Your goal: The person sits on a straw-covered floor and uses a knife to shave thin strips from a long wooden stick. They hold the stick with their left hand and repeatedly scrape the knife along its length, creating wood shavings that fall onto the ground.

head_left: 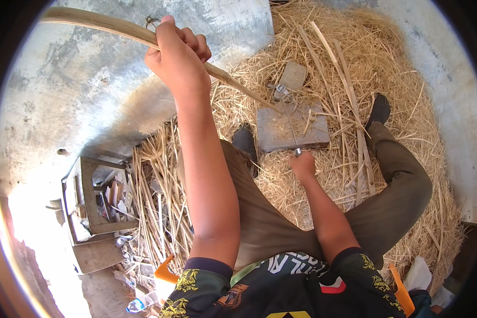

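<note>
My left hand (179,55) is raised at upper left, its fingers wrapped round a long bamboo strip (238,86). One end of the strip runs out past the upper left edge of the view. The other end slants down to a low grey wooden block (273,139) between my feet. My right hand (303,166) is closed round the handle of a knife (293,132) at the block's near edge. The thin blade points away over the block, close to the strip's lower end; whether they touch I cannot tell. Shavings lie on the block's top.
Straw-like shavings (403,175) cover the floor round my legs. Loose strips (344,74) lie right of the block, and a grey slab (294,74) sits behind it. A wooden stool frame (111,228), a pile of strips (161,191) and a plastic bottle (136,305) are at left.
</note>
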`<state>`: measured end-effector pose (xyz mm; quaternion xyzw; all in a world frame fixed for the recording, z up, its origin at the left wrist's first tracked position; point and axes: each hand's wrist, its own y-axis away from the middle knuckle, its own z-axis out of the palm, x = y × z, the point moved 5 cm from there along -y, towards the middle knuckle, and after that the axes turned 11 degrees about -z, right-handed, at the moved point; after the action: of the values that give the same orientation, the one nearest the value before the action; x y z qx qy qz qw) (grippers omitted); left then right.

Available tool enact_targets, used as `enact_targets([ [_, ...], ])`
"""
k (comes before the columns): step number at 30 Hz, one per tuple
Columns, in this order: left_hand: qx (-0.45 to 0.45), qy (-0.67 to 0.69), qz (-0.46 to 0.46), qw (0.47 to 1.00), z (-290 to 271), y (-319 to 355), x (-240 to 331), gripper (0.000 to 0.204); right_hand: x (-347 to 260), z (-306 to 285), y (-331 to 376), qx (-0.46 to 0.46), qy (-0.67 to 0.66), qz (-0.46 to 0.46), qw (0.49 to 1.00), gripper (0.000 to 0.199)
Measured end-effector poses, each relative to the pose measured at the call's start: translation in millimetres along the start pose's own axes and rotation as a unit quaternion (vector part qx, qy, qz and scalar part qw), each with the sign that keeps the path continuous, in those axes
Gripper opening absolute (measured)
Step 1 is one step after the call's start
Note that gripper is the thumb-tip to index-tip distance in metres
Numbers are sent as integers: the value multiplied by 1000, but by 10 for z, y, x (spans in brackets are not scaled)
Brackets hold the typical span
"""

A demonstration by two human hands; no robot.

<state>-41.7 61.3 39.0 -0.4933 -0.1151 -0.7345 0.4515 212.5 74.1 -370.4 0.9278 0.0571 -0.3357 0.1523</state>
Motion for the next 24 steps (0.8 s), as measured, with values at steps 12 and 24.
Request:
enact_targets([
  [12, -7, -65, 38, 997, 9, 33, -30, 80, -300, -3, -153, 26, -181, -72, 981, 28],
  [24, -28, -31, -76, 996, 24, 19, -1, 82, -1003, -350, -127, 7, -98, -172, 980, 27],
])
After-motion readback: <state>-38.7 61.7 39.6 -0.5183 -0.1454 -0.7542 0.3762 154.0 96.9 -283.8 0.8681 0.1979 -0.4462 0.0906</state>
